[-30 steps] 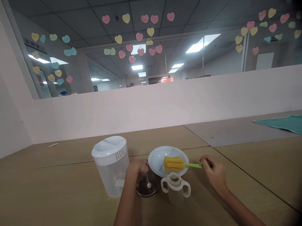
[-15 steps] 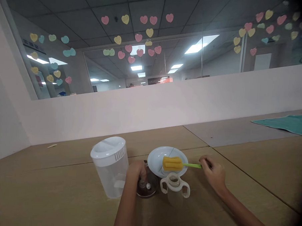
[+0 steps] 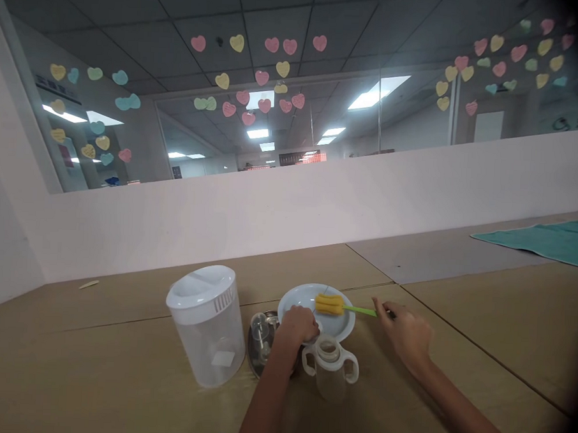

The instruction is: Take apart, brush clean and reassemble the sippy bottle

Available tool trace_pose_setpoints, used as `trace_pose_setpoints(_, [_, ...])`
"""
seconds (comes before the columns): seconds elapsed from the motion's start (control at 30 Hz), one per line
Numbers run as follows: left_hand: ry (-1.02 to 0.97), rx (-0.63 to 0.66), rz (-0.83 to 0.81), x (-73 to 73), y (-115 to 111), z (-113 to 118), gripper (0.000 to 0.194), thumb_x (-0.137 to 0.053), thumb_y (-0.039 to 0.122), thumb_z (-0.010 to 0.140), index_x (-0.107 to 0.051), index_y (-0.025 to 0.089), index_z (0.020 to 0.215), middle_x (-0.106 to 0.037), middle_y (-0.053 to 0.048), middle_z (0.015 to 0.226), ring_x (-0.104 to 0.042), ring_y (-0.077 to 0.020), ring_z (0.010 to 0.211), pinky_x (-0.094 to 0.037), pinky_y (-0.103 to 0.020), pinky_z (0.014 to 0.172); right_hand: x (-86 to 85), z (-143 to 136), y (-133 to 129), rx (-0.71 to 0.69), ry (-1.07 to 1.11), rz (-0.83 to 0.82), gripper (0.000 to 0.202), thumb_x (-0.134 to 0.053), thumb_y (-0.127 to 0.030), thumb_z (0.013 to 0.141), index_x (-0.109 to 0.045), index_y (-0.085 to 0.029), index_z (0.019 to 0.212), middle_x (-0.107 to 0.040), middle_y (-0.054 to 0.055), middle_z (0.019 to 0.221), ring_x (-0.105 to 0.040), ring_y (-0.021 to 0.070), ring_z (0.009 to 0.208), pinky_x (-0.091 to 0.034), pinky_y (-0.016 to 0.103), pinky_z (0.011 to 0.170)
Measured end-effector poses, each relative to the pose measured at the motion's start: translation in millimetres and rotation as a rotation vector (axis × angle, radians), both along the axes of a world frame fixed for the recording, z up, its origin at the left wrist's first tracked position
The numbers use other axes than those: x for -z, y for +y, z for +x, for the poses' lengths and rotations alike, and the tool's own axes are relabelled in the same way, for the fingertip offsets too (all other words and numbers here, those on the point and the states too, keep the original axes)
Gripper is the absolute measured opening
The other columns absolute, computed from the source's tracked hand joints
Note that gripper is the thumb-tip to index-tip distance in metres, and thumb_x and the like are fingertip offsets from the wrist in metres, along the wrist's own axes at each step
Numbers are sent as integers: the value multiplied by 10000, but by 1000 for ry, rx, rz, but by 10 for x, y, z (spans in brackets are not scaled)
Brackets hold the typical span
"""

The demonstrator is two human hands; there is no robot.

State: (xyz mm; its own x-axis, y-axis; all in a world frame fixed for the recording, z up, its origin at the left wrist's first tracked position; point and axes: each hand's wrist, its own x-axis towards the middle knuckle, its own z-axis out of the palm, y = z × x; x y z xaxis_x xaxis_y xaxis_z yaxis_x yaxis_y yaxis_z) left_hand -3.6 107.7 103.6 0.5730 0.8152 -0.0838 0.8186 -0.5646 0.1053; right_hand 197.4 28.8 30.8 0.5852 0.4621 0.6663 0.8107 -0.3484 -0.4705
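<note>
My right hand (image 3: 405, 330) is closed on the green handle of a bottle brush (image 3: 330, 304), whose yellow sponge head hangs over a white bowl (image 3: 286, 299). Over the bowl's near left rim is my left hand (image 3: 301, 323), its fingers curled downward. What they hold, if anything, is hidden; something pale shows beside the fingertips. Just in front of the bowl stands a clear baby bottle (image 3: 330, 375) with two white handles and an uncovered mouth. Left of my left forearm, a round metal tray (image 3: 254, 362) carries small clear parts, partly covered by the arm.
A tall translucent container (image 3: 206, 347) with a white lid stands left of the tray. A teal cloth (image 3: 551, 239) lies at the far right. A small flat pale piece (image 3: 89, 285) rests at the far left, before the white wall (image 3: 270, 215).
My left hand has moved right, from the metal tray to the bowl's near left rim, uncovering clear parts on the tray. The brush stays in my right hand above the bowl.
</note>
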Motion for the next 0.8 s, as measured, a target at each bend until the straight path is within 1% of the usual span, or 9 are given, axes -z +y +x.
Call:
trace_pose_setpoints(0.1, [-11, 22, -16, 79, 39, 11, 207, -609, 150, 673, -705, 128, 855, -680, -154, 961, -600, -274, 936, -464, -353, 789, -27, 18, -12, -2, 35, -5, 642, -251, -602, 849, -680, -182, 621, -667, 91, 664, -528, 155, 534, -194, 237, 478])
trace_pose_setpoints(0.17, [-45, 65, -24, 48, 71, -23, 198, -623, 138, 667, -699, 137, 849, -673, -128, 965, -601, -252, 910, -461, -339, 791, -54, 26, -24, -25, 99, -25, 627, -255, -587, 849, -672, -178, 619, -649, 87, 610, -501, 155, 497, -206, 240, 474])
trace_pose_setpoints(0.27, [-120, 158, -27, -108, 82, -99, 219, -621, 217, 715, -671, 168, 922, -648, -71, 989, -594, -196, 877, -455, -290, 792, -86, 35, -35, -91, 231, -16, 623, -244, -578, 843, -624, -171, 563, -586, 66, 506, -470, 159, 458, -232, 243, 460])
trace_pose_setpoints(0.37, [-270, 279, -38, -321, 14, -187, 245, -524, 329, 815, -624, 200, 998, -607, -27, 1013, -565, -148, 909, -440, -240, 813, -95, 51, -30, -145, 336, 16, 600, -228, -565, 835, -502, -180, 467, -524, 46, 460, -465, 161, 451, -247, 241, 450])
trace_pose_setpoints(0.43, [-448, 369, -86, -449, -65, -242, 254, -502, 371, 832, -616, 206, 989, -578, -27, 1015, -545, -148, 929, -435, -244, 823, -91, 64, -22, -139, 377, 27, 566, -238, -551, 830, -440, -185, 448, -493, 39, 452, -448, 153, 440, -238, 237, 443])
trace_pose_setpoints(0.53, [-598, 425, -142, -577, -186, -289, 259, -500, 400, 835, -606, 213, 979, -540, -26, 986, -535, -147, 922, -434, -255, 834, -73, 64, -12, -123, 360, 29, 518, -281, -547, 807, -391, -191, 447, -441, 27, 450, -393, 135, 430, -213, 237, 441])
trace_pose_setpoints(0.63, [-653, 413, -107, -634, -261, -290, 236, -481, 377, 848, -582, 210, 980, -498, -32, 1028, -532, -137, 927, -431, -253, 860, -41, 20, -13, -169, 324, 108, 502, -306, -557, 786, -334, -197, 438, -347, 5, 439, -334, 117, 434, -202, 242, 453])
trace_pose_setpoints(0.7, [-622, 339, 15, -655, -275, -299, 213, -453, 348, 858, -568, 202, 963, -477, -46, 1079, -527, -146, 948, -425, -267, 878, -17, -16, -23, -215, 335, 217, 497, -324, -557, 783, -292, -202, 437, -290, -9, 443, -310, 105, 442, -208, 243, 461])
trace_pose_setpoints(0.8, [-500, 168, 251, -686, -239, -382, 200, -398, 278, 868, -558, 184, 941, -476, -79, 1142, -501, -178, 1046, -388, -301, 927, 5, -37, -38, -254, 436, 335, 487, -369, -544, 786, -279, -205, 448, -257, -23, 455, -309, 98, 457, -230, 240, 464])
